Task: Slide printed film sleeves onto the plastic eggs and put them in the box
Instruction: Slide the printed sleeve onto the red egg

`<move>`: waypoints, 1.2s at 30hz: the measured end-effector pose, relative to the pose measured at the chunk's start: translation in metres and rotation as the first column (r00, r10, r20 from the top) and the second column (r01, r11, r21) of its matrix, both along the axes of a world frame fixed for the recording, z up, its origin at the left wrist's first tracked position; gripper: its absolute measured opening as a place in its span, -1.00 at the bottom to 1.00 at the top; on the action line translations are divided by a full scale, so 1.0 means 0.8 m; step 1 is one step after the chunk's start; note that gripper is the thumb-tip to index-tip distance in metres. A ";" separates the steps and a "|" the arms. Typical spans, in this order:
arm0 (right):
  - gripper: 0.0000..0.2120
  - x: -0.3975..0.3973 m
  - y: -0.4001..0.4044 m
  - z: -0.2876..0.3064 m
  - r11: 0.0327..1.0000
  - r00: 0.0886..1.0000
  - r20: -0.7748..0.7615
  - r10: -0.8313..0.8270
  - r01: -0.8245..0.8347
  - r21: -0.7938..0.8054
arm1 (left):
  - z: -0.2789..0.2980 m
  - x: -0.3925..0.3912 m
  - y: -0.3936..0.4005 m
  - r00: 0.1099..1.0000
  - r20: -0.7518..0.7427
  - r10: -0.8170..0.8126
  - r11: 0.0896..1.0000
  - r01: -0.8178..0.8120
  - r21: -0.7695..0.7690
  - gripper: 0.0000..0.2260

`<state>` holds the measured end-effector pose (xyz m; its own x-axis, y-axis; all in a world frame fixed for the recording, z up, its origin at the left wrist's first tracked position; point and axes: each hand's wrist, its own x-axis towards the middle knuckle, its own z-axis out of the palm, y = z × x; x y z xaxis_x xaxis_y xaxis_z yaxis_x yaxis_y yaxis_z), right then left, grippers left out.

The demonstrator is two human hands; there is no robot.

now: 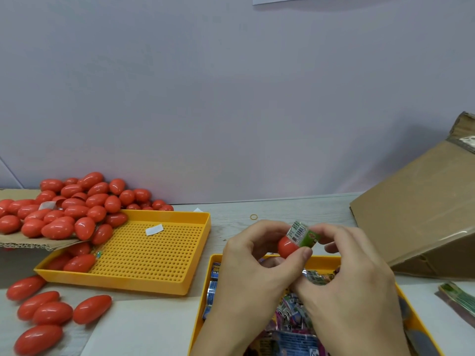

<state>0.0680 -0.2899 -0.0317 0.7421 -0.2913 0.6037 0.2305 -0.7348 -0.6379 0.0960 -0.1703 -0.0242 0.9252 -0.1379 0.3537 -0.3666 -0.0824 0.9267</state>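
At lower right of centre, the left hand (pixel 253 253) pinched a red plastic egg (pixel 287 246) while right hand (pixel 352 273) fingertips pinched the half-seated printed film sleeve (pixel 303 233). Keeping the sleeve round and square to the egg would likely ease it down.

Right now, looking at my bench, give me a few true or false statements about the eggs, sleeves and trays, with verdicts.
1. Both hands, left hand and right hand, hold one red egg. True.
2. The green sleeve covers the whole egg. False: one end is bare.
3. The perforated yellow tray holds only sleeves. False: red eggs and a white slip.
4. A rubber band lies on the table. True.
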 end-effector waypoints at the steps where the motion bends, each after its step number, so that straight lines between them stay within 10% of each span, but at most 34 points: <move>1: -0.57 0.000 0.000 0.000 1.000 1.000 0.006 -0.007 0.007 -0.008 | 0.000 0.000 0.000 1.000 -0.004 -0.011 1.000 0.011 -0.001 -0.79; 36: -0.59 0.000 -0.010 -0.005 0.978 0.977 -0.053 0.205 -0.203 0.044 | -0.003 -0.002 0.002 0.930 -0.301 -0.210 0.978 0.201 -0.060 -0.66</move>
<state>0.0683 -0.2977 -0.0356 0.8213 -0.1522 0.5498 0.3355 -0.6507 -0.6812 0.0946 -0.1687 -0.0262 0.9413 -0.3309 0.0665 -0.0733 -0.0082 0.9973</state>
